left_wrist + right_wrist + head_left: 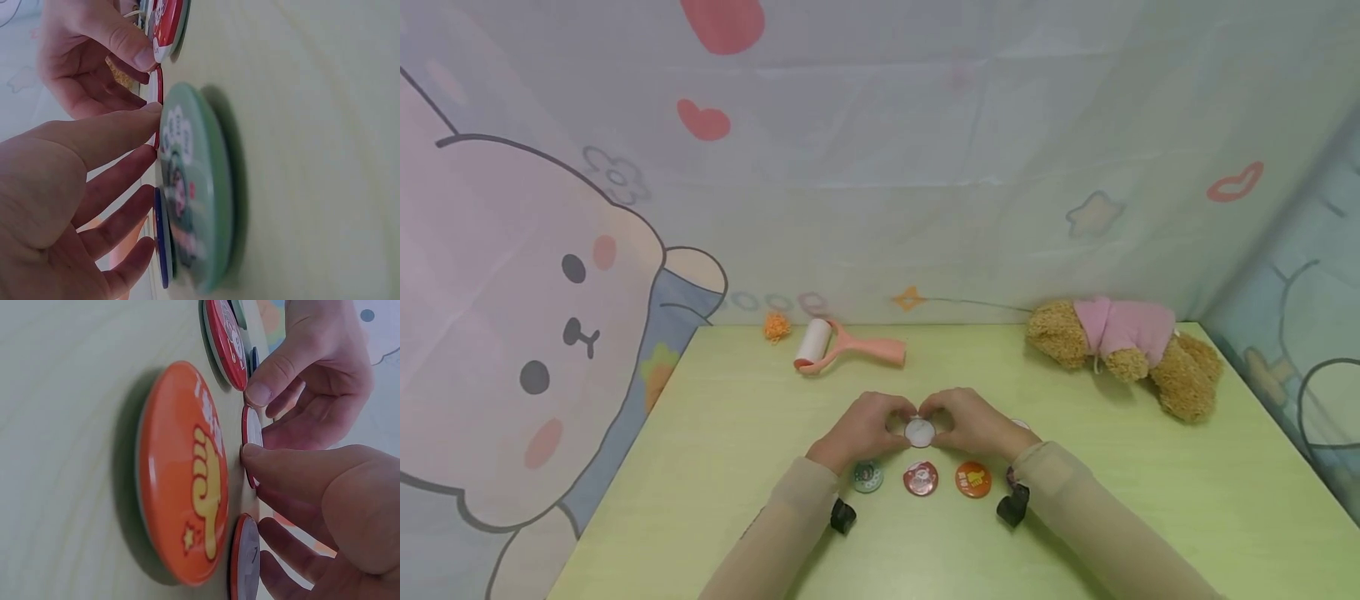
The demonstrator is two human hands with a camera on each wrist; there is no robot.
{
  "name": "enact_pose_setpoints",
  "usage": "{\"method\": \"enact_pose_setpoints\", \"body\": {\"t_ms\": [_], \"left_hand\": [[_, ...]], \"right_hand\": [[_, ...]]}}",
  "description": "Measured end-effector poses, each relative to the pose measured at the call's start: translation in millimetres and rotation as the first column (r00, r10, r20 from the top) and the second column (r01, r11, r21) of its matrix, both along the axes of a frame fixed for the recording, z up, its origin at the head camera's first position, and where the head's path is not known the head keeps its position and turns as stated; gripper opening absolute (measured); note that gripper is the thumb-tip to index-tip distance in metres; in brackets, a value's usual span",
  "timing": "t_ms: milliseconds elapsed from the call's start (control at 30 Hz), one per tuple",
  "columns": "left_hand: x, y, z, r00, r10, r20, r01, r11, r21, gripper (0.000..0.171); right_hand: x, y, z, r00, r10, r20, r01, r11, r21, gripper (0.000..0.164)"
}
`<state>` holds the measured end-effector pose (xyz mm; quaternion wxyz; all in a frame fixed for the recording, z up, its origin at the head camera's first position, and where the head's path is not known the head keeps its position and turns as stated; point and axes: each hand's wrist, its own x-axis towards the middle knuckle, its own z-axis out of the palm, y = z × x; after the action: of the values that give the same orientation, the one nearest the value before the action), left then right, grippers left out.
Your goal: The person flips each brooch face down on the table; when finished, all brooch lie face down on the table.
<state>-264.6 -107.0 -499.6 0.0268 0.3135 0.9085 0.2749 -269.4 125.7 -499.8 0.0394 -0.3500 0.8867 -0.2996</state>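
Note:
Between my two hands in the head view is a white-faced round pin badge (920, 432). My left hand (868, 427) pinches its left edge with thumb and fingers, and my right hand (976, 423) pinches the right edge. Seen from the right wrist, this badge (252, 434) has a red rim and lies low at the table surface. Nearer the front edge are a green badge (867, 476), a red badge (921, 477) and an orange badge (973, 479) showing a yellow hand. A blue-edged badge (162, 240) lies beside my left fingers; an orange-rimmed badge (245, 559) is by my right fingers.
On the table (700, 467), an orange-handled roller (857, 346) and a small orange fuzzy ball (777, 327) lie toward the back. A teddy bear in pink (1127, 342) lies at the back right. Behind hangs a printed curtain (880, 167). The right sleeve partly covers a dark badge (1011, 477).

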Motion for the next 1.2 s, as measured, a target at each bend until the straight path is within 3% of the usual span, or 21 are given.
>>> {"method": "enact_pose_setpoints", "body": {"t_ms": [467, 733, 967, 1200], "left_hand": [[1.0, -0.9, 1.6, 1.0, 0.005, 0.002, -0.005, 1.0, -0.02, 0.035], [2.2, -3.4, 3.3, 1.0, 0.015, 0.019, -0.015, 1.0, 0.002, 0.037], [3.7, -14.8, 5.9, 0.996, 0.042, 0.075, -0.047, 0.996, 0.069, 0.038], [3.1, -32.4, 12.8, 0.994, 0.074, 0.075, -0.081, 0.992, 0.096, 0.036]], "right_hand": [[-1.4, -1.1, -0.3, 1.0, 0.001, 0.018, -0.001, 1.0, 0.013, 0.034], [1.9, -0.9, 8.1, 0.999, 0.008, 0.044, -0.009, 1.0, 0.023, 0.033], [2.2, -2.9, 6.7, 1.0, 0.006, 0.016, -0.007, 0.999, 0.035, 0.035], [3.2, -8.9, 6.2, 1.0, 0.004, -0.011, -0.004, 1.0, 0.017, 0.034]]}}
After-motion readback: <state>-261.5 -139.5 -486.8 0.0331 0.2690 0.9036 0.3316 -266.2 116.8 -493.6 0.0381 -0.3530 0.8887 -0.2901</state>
